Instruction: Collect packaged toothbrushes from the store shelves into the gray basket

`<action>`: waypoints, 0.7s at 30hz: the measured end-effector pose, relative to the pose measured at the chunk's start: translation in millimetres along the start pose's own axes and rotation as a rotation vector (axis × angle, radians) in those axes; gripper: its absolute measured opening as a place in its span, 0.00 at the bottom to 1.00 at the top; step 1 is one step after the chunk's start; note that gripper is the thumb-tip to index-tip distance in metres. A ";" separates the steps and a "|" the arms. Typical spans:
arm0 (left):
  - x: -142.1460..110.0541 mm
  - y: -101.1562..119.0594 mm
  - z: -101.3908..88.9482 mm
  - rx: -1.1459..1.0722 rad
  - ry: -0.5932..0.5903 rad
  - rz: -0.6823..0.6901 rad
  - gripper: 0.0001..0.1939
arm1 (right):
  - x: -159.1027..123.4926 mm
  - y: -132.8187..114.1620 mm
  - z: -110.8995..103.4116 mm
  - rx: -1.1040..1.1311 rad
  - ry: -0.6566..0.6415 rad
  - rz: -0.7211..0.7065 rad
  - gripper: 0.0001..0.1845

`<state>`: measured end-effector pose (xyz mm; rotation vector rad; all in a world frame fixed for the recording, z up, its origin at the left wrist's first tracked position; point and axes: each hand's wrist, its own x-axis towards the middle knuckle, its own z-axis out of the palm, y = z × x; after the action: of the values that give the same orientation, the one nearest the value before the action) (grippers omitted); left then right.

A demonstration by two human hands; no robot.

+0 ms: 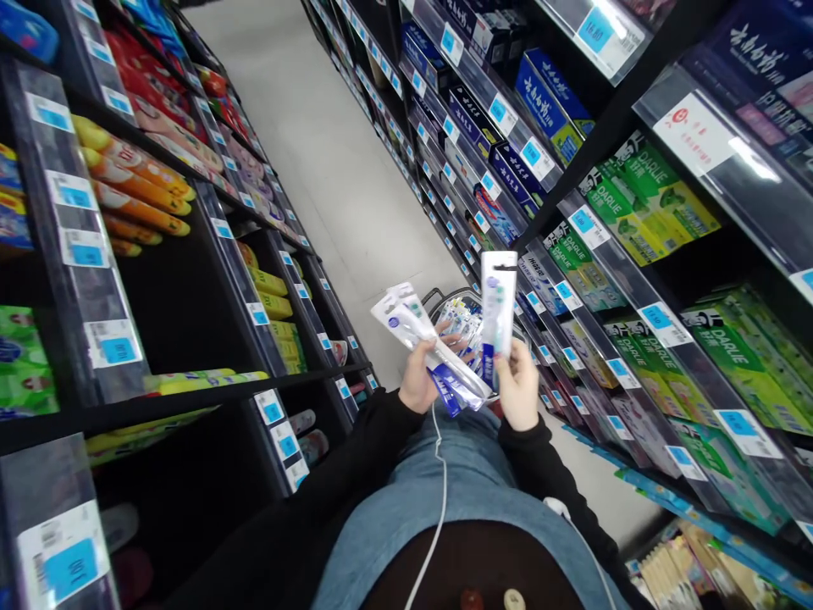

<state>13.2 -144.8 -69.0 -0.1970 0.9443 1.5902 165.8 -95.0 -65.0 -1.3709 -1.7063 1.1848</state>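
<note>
My left hand (422, 377) is closed around several packaged toothbrushes (412, 326), fanned out in white and blue wrappers with clear fronts. In my right hand (519, 388) a single packaged toothbrush (499, 296) stands nearly upright, its blue end between thumb and fingers and its white hanging tab on top. Just beyond both hands sits a basket (434, 303) with a dark rim, partly hidden by my hands and the packs. Inside it lie many more small packs (462, 320) in white and blue.
On the right, shelves hold green Darlie toothpaste boxes (654, 199) and dark blue toothpaste boxes (551, 102). Orange tubular packs (136, 174) lie on the left shelves. Price-label rails edge both sides. A grey floor aisle (305, 110) runs ahead, and a white cable (438, 508) hangs before me.
</note>
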 end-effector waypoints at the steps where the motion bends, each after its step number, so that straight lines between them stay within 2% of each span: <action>1: 1.9 2.0 -4.0 -0.003 0.054 0.025 0.26 | 10.7 12.9 -10.3 -0.069 0.059 0.014 0.20; 2: 4.3 4.2 -9.7 -0.001 0.101 0.042 0.26 | 24.2 29.0 -21.6 -0.163 0.082 0.032 0.22; 4: 10.5 7.7 -26.8 0.023 0.179 0.069 0.28 | 57.7 69.6 -42.2 -0.394 0.006 0.082 0.24; 6: 17.8 7.6 -49.8 0.064 0.251 0.102 0.29 | 95.5 118.1 -51.1 -0.630 -0.180 0.137 0.24; 8: 24.8 2.6 -75.6 0.115 0.345 0.121 0.29 | 132.8 169.0 -42.2 -0.844 -0.378 0.188 0.24; 11: 30.9 -12.0 -113.6 0.151 0.512 0.108 0.30 | 182.1 241.8 0.3 -1.052 -0.593 0.276 0.24; 16: 24.6 -39.6 -165.4 0.172 0.806 0.004 0.32 | 240.3 342.1 94.1 -1.137 -0.755 0.330 0.21; 19: 15.7 -50.8 -185.7 0.251 0.936 -0.058 0.28 | 258.9 379.2 132.3 -1.194 -0.772 0.298 0.19; 21: 11.7 -55.3 -193.7 0.284 0.973 -0.081 0.27 | 265.7 390.4 144.6 -1.236 -0.759 0.249 0.20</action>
<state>-12.5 -266.2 -228.1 -0.8409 1.8571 1.2327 122.8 144.6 -494.6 -1.9657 -3.1880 0.7496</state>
